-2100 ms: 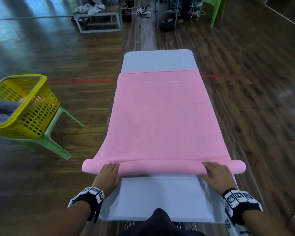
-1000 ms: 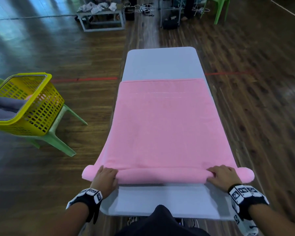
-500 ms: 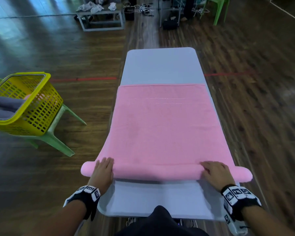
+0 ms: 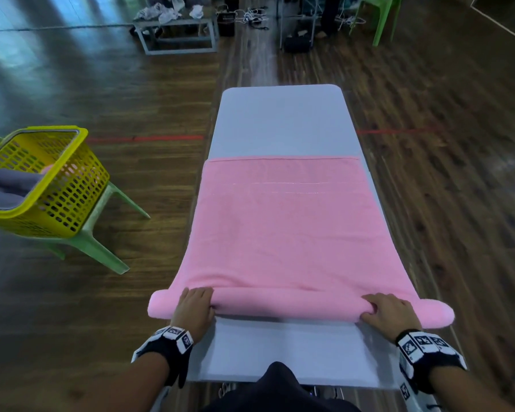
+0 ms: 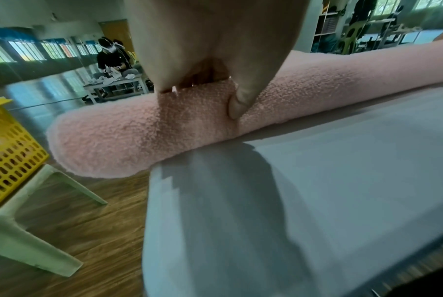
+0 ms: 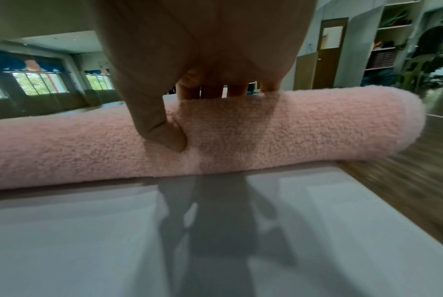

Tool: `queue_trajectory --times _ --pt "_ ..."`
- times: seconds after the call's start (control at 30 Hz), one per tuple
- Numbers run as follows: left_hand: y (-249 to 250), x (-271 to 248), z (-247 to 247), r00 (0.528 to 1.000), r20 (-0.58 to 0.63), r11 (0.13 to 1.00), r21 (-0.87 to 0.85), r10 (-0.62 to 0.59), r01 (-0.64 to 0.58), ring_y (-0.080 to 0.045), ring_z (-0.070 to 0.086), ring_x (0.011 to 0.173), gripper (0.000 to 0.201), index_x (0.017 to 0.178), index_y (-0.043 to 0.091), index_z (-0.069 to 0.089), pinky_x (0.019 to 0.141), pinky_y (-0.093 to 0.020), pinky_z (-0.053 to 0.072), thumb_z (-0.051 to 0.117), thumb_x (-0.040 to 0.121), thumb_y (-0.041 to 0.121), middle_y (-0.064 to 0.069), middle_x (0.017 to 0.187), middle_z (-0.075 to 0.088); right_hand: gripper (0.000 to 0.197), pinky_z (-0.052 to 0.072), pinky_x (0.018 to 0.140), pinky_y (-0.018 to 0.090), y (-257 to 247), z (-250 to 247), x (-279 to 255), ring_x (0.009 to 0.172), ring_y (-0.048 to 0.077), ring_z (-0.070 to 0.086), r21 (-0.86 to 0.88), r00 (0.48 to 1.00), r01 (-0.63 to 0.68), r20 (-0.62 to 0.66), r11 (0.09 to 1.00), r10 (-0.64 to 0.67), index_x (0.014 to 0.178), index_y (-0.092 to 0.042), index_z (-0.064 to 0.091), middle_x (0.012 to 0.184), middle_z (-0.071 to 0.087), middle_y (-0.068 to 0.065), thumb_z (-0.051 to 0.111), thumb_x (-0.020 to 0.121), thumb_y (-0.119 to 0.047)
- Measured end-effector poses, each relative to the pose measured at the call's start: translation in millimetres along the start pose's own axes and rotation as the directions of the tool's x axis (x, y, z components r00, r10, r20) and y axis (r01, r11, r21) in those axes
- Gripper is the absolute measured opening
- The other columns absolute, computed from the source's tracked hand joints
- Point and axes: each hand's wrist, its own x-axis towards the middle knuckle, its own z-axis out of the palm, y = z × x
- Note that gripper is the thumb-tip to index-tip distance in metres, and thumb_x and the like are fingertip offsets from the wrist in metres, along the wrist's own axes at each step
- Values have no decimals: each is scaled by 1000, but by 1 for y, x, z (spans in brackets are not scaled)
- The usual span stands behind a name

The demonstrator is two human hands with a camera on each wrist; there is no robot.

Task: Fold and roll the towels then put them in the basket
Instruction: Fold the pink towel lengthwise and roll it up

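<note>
left hand (image 4: 193, 307) curled over the rolled end of the pink towel (image 4: 286, 233), thumb on its near side | right hand (image 4: 391, 312) gripping the roll likewise | towel's rest lies flat on grey table (image 4: 283, 120) | yellow basket (image 4: 57, 185) on green chair (image 4: 101, 248), left, well apart, grey towel (image 4: 6, 185) inside

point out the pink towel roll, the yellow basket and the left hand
pink towel roll (image 4: 286, 306), head view, middle of the rolled part
yellow basket (image 4: 72, 185), head view, its perforated side wall
left hand (image 4: 194, 307), head view, back of the hand
</note>
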Motion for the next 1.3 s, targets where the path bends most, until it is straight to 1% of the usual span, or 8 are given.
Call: queue_trajectory --times 0.27,0.4,0.53,0.7,0.83,0.97,1.17,1.3 --pt "12 -36 15 988 -119 991 103 95 -82 -20 60 74 29 87 19 64 83 -38 50 40 72 28 3 81 63 38 28 101 35 8 4 -20 116 12 50 -74 997 29 72 997 -24 126 -39 54 123 60 -11 45 89 -40" --pt "11 -37 21 979 -197 985 172 53 -19 -32 56 117 42 127 3 54 109 -51 31 45 87 17 -11 124 60 43 11 114 44 9 2 -18 133 7 37 58 991 60 -122 996 -53 140 -39 38 143 43 -15 34 97 -41" --pt "10 -48 25 986 -102 976 187 129 -108 -30 59 113 53 119 5 61 107 -45 21 61 77 37 -9 119 64 61 16 113 49 25 28 -29 133 18 43 18 984 171 -48 985 -170 136 -42 38 138 50 -12 62 81 -49" --pt "12 -30 5 991 -118 985 163 70 -50 -26 65 93 39 104 13 66 96 -49 44 46 74 29 -2 99 66 71 22 109 38 18 -2 -17 117 13 50 -9 986 165 -10 986 -165 125 -43 54 123 60 -17 25 63 -60" --pt "9 -19 5 995 -92 974 228 23 -1 -33 57 116 52 127 2 53 95 -53 44 61 82 26 -13 125 60 47 12 115 42 14 0 -13 133 9 39 82 987 127 -105 989 -118 141 -35 40 141 45 -15 40 95 -46" --pt "6 -36 5 993 34 973 202 110 -115 -27 63 102 65 109 10 65 96 -50 46 83 48 27 -4 106 67 60 30 103 42 18 22 -29 112 19 59 82 977 196 -105 977 -187 120 -31 62 116 65 -11 46 68 -54" --pt "1 -13 -5 995 -92 973 231 24 -2 -28 63 106 48 116 8 61 93 -51 47 36 81 30 -6 114 64 53 19 113 40 11 -10 -5 128 15 46 81 988 130 -94 988 -122 137 -32 48 137 54 -8 36 88 -48" --pt "7 -20 -4 998 10 962 267 61 -62 -30 60 113 68 120 4 61 91 -53 48 74 66 43 -10 119 64 61 7 116 42 11 8 -14 137 14 36 46 992 124 -24 991 -123 142 -31 40 143 45 -11 45 86 -54"
